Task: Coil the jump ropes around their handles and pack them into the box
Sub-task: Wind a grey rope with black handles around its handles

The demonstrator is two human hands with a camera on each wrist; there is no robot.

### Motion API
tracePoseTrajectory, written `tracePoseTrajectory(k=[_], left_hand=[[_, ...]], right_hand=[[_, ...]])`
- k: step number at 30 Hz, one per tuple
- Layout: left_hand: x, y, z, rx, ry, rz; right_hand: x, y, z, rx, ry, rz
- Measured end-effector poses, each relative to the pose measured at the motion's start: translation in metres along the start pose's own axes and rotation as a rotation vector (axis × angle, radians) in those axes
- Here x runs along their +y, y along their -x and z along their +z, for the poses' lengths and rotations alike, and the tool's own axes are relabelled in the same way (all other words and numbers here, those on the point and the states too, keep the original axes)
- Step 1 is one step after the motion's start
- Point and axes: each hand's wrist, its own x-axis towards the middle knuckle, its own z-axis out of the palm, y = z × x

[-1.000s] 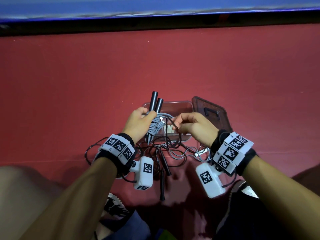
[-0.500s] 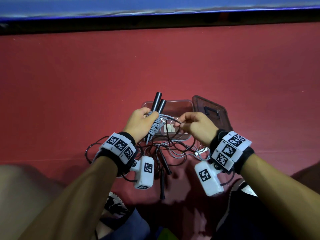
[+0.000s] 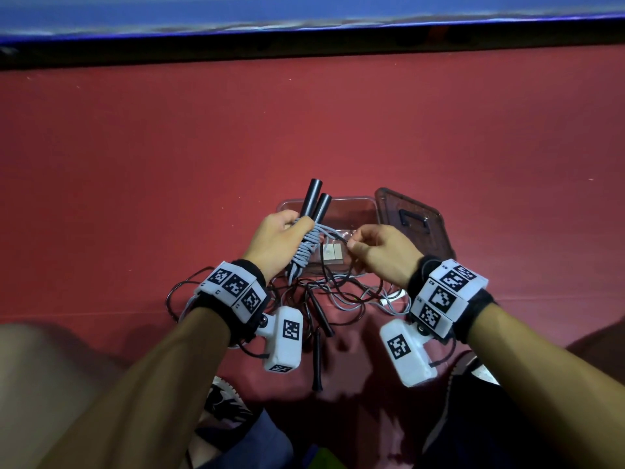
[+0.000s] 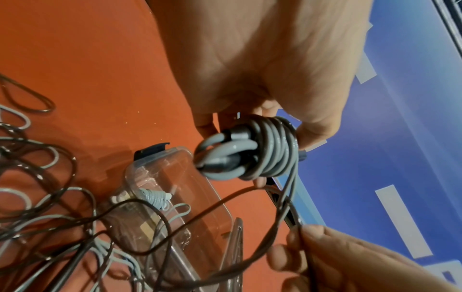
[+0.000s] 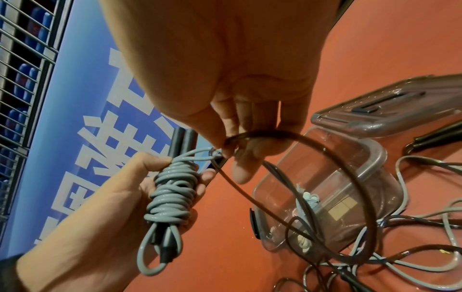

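Fig.: winding a jump rope, seated on a red floor (image 3: 473, 137). The left hand (image 3: 277, 242) is closed round a pair of black handles (image 3: 316, 203) held side by side, tilted up and away from the person; a grey cord coil (image 3: 306, 248) already wraps their lower part, w/ the thumb pressed on the top turns, prob. so the wraps cannot slip or spring loose. In the right wrist view the coil (image 5: 172, 193) looks bulky and uneven, and two loose grey loops hang below it at the handles' cord ends.

The right hand (image 3: 382, 255) pinches cord between thumb and forefinger, just right of the coil. A short grey run leads from the coil's top to that pinch, so the hand appears to be tensioning the last free length for one more turn or a tuck. A dark cord (image 5: 325, 150) also passes through the same fingers; whether it is gripped on purpose or just snagged cannot be told.

The clear box (image 3: 341, 211) lies open on the floor directly beyond both hands, its lid (image 3: 414, 225) leaning at the box's right side, leaving the mouth free for packing. One small grey-wound bundle (image 4: 156, 197) seems to lie inside already. Between box and person sits a tangle of loose cords (image 3: 338, 296), grey and dark, w/ another black handle (image 3: 318, 360) nearest the body: more ropes not yet coiled.
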Motion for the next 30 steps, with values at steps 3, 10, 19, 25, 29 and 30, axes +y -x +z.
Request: tracePoseTrajectory(k=[3,10,19,25,29,30], left_hand=[[0.002,0.001,0.000,-0.003,0.033,0.005],[0.000,0.000,-0.003,0.034,0.026,0.005],[-0.001,0.004,0.005,-0.095,0.086,-0.005],[0.001,0.006,0.004,-0.108,0.150,0.000],[0.002,0.007,0.004,-0.142,0.136,0.010],[0.002,0.008,0.004,-0.152,0.130,0.014]], right_hand=[[-0.003,0.002,0.000,-0.045,-0.018,0.049],[-0.009,0.010,0.000,-0.104,-0.145,-0.023],[-0.016,0.008,-0.001,-0.062,-0.036,-0.061],[-0.020,0.012,-0.001,-0.119,0.032,-0.145],[-0.019,0.011,-0.003,-0.094,0.003,-0.185],[-0.018,0.011,-0.004,-0.086,0.015,-0.183]])
